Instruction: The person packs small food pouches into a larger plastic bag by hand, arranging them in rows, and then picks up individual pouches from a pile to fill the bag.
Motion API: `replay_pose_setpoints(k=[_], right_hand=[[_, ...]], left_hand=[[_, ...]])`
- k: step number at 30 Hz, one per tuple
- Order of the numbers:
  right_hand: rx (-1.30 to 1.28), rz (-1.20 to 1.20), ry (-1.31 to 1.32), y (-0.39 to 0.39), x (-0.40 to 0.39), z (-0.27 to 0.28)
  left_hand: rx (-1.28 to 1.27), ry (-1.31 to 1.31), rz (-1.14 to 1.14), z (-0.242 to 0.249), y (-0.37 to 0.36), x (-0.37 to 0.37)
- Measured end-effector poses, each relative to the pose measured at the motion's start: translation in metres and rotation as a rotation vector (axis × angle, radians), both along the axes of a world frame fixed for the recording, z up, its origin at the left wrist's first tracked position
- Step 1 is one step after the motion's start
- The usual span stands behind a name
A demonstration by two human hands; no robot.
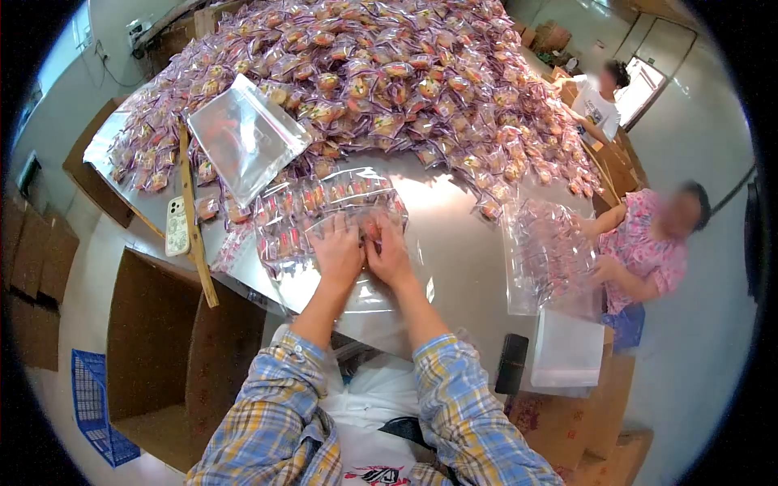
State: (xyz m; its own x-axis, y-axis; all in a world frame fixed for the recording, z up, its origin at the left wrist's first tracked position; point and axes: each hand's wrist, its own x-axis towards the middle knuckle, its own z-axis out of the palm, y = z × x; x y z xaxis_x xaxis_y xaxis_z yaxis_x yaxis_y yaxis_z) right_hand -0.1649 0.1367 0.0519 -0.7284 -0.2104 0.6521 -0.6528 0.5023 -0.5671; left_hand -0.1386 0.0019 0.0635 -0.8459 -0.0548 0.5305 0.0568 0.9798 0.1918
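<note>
A clear plastic bag [324, 190] lies on the table in front of me, with rows of small wrapped packets inside it. My left hand [337, 249] rests on the bag, its fingers stretched out and slightly apart over the packets. Right beside it, my right hand [389, 249] has its fingers bent around a small packet [372, 228], partly covered by the fingers. The bag's lower part spreads toward my body under both wrists.
A large heap of wrapped packets [365, 89] covers the far table. Flat clear bags [247, 138] lie on it, near a wooden strip [194, 219] and a phone [177, 227]. Another phone [511, 364] lies right. A co-worker [644, 243] handles a filled bag [551, 251]. Cardboard box [154, 340] stands left.
</note>
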Motion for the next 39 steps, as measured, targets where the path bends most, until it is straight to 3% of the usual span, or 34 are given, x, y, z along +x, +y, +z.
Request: replay_pose_setpoints(k=[8,15,18,24,29,30,32,34,35,39], right_hand=[[-0.006,-0.173,-0.131,-0.001,-0.003,-0.006],[0.301,-0.334,-0.275,-0.004,0.0,0.009],[0.453,-0.331,-0.289,-0.007,0.0,0.011],[0.682,-0.464,0.009,-0.01,-0.002,0.0],[0.257,-0.288,0.076,-0.008,-0.019,-0.029],[0.402,-0.365,0.144,-0.015,-0.013,-0.005],[0.684,-0.327,-0.034,-0.018,-0.011,0.011],[0.63,-0.326,0.202,-0.011,-0.028,-0.016],[0.603,-0.325,0.322,-0.009,-0.036,-0.026],[0.552,-0.132,0.061,-0.009,-0.019,0.01]], left_hand=[[0.045,0.14,-0.033,-0.003,-0.003,-0.003],[0.19,0.12,-0.022,-0.004,-0.007,-0.003],[0.135,0.108,0.043,-0.003,-0.003,-0.003],[0.024,0.151,-0.003,-0.011,-0.014,0.002],[-0.005,0.097,-0.001,-0.031,-0.009,-0.011],[-0.014,0.065,0.01,-0.025,-0.006,-0.012],[-0.086,0.084,-0.008,-0.04,-0.007,-0.015],[-0.185,0.071,-0.002,-0.04,-0.009,-0.011],[-0.105,-0.125,-0.055,-0.012,-0.008,0.004],[-0.093,-0.053,-0.074,-0.018,-0.006,-0.001]])
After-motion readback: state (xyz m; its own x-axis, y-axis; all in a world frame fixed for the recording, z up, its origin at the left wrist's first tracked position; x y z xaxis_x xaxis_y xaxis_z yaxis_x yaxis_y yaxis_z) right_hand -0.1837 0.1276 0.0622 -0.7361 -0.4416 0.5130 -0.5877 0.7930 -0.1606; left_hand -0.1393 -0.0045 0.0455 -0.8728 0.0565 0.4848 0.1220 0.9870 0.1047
